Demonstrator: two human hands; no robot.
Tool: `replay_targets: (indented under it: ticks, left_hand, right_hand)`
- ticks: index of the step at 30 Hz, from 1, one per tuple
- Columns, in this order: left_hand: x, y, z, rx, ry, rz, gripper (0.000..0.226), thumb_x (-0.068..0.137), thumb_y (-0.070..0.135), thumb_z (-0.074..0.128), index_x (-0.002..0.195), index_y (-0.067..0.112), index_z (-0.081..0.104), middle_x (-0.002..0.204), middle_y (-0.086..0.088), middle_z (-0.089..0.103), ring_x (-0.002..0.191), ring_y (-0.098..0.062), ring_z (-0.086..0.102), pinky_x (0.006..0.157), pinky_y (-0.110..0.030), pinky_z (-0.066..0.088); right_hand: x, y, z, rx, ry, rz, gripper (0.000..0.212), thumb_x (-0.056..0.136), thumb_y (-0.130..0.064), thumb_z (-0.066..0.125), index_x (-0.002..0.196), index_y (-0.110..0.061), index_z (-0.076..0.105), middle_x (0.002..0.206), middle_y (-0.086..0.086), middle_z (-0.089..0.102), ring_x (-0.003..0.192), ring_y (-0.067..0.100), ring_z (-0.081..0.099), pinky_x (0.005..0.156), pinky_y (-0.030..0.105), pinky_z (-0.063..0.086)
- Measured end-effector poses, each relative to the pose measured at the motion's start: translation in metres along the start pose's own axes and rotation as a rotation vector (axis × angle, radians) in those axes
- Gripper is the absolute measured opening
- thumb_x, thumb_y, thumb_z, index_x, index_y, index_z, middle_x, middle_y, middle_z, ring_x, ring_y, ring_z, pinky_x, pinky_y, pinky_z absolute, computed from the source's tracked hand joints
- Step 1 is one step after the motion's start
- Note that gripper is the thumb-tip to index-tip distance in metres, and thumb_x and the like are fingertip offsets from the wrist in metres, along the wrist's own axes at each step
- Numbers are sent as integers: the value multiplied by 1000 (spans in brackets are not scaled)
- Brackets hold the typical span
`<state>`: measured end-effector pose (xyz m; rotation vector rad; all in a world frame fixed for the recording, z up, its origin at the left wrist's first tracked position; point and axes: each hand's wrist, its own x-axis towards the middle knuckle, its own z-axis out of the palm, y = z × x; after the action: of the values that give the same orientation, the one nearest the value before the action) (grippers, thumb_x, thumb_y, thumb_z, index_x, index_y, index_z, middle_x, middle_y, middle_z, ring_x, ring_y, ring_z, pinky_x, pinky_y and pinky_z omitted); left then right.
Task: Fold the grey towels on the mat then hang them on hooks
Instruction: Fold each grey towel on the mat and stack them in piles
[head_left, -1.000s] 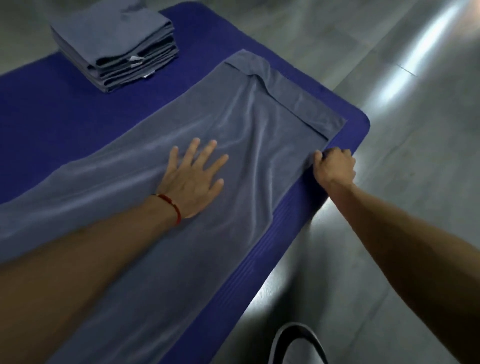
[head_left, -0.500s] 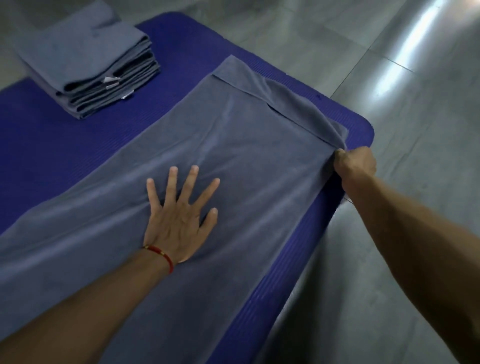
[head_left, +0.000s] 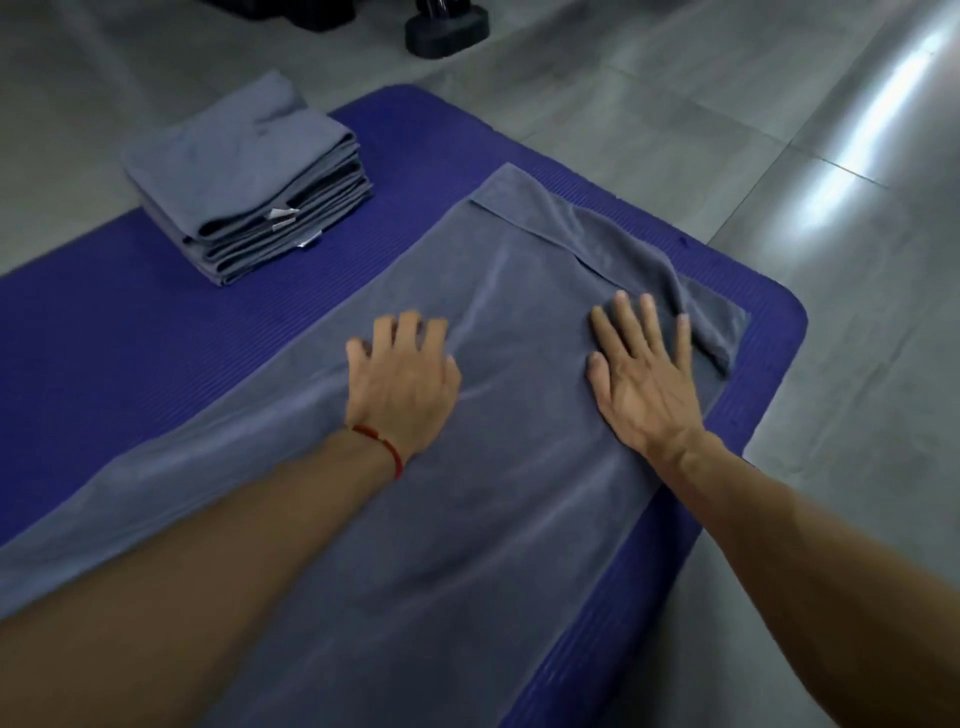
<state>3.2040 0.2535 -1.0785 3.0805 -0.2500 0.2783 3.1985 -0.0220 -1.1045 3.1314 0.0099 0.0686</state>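
Towel: a big grey towel lies spread out on the blue mat. It runs from the near left side up to the far right corner of the mat. Its far end is folded back a little and looks bunched up by the right corner.
Left hand: the left hand rests flat on the middle of the towel. Its fingers are bent a little at the tips and press down on the cloth. It holds nothing. A red string goes round the wrist.
Right hand: the right hand lies flat on the towel near the bunched end. Its fingers are straight and spread out. It holds nothing.
Stack: a pile of folded grey towels sits on the far left part of the mat, well apart from the hands. Small white tags poke out of its side.
Mat: it lies on a grey tile floor.
Far away: a black thing stands on the floor past the mat. I cannot tell what it is.
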Motion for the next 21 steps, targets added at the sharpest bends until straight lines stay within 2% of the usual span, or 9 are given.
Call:
replay_targets:
  ticks: [3, 6, 9, 12, 17, 21]
  left_hand:
    - [63, -1, 8, -47, -69, 20, 33, 100, 34, 44, 124, 14, 56, 130, -9, 52, 118, -31, 47, 93, -51, 39]
    - [124, 5, 13, -120, -144, -6, 39, 104, 31, 41, 133, 9, 52, 138, -13, 48, 127, -34, 43, 99, -53, 37]
    - [174, 19, 18, -229, -220, -180, 44, 105, 32, 38, 140, 6, 47, 144, -17, 45, 133, -37, 39, 104, -57, 34]
    - [208, 33, 28, -235, -216, -285, 46, 105, 37, 37, 138, 7, 47, 145, -16, 44, 136, -37, 34, 108, -57, 29]
    - [252, 46, 33, -270, -276, -478, 65, 102, 55, 36, 147, 8, 38, 153, -17, 36, 142, -36, 29, 112, -59, 22]
    - [283, 23, 42, -270, -296, -419, 44, 105, 41, 36, 136, 13, 49, 144, -18, 47, 134, -39, 42, 111, -59, 25]
  right_hand:
    - [1, -3, 0, 97, -40, -49, 65, 104, -49, 6, 163, -23, 15, 170, 3, 12, 158, 23, 4, 128, 48, 3]
    - [-2, -1, -1, 110, -6, -30, 63, 105, -46, 10, 162, -22, 19, 169, 4, 17, 157, 22, 7, 127, 48, 7]
    - [-3, -1, -4, 142, 47, -5, 60, 106, -43, 19, 159, -17, 29, 167, 6, 23, 157, 23, 13, 127, 51, 10]
    - [-5, -2, -9, 199, 104, 52, 55, 105, -41, 28, 150, -14, 44, 161, 6, 36, 152, 23, 28, 126, 50, 13]
    - [-6, -1, -13, 291, 136, 86, 46, 101, -37, 38, 137, -13, 53, 148, 5, 48, 140, 23, 43, 125, 48, 20]
    - [-8, 1, -15, 347, 220, 141, 42, 96, -34, 45, 129, -11, 56, 140, 7, 53, 134, 25, 48, 123, 51, 23]
